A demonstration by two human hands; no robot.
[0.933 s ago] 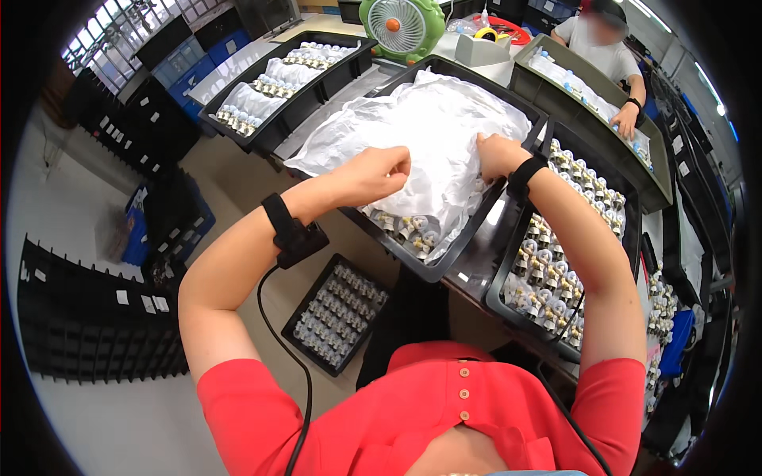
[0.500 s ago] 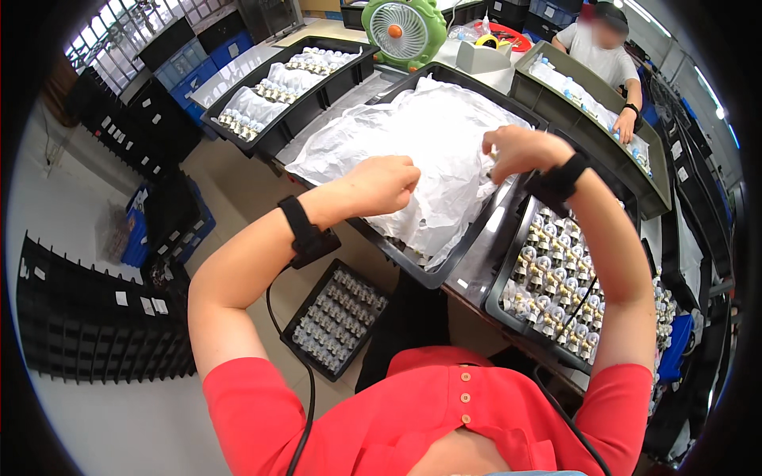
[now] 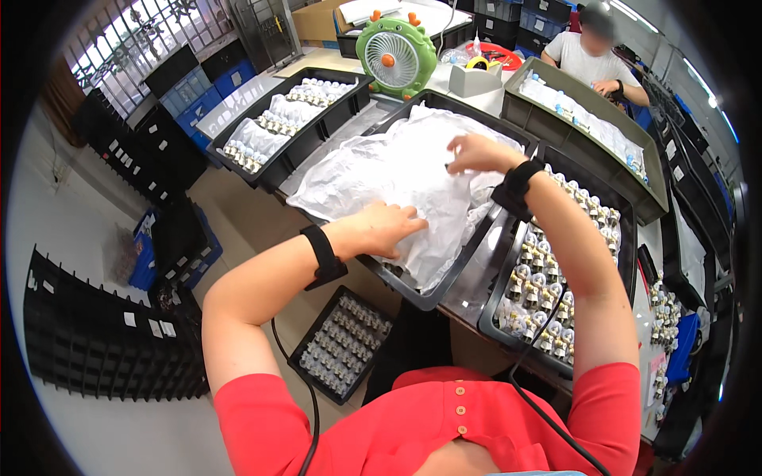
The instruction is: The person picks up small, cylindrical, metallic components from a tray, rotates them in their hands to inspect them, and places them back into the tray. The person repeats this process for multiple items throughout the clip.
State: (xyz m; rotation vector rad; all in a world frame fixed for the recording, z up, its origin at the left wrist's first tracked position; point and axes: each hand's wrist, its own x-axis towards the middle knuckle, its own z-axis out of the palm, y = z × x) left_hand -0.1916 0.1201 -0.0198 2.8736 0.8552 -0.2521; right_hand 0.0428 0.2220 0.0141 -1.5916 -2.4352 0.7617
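A thin, crumpled white sheet (image 3: 397, 170) covers most of a black tray (image 3: 432, 300) in front of me and spills over its left rim. My left hand (image 3: 385, 228) lies on the sheet's near left part, fingers spread and holding nothing. Over the sheet's right side is my right hand (image 3: 480, 153), its fingers bent and apart; nothing shows in its grasp. Whether its fingertips touch the sheet is unclear. Whatever lies under the sheet is mostly hidden.
Trays of small bulbs stand at the right (image 3: 544, 270), the far left (image 3: 290, 115) and on the floor (image 3: 341, 341). Behind are a green fan (image 3: 394, 59) and a tape dispenser (image 3: 476, 78). A co-worker (image 3: 591, 59) sits behind an olive bin (image 3: 583, 131).
My right hand has moved left from the tray's right rim onto the sheet. My left hand has gone from curled fingers to spread ones and sits slightly lower. The co-worker's hand has left the bin.
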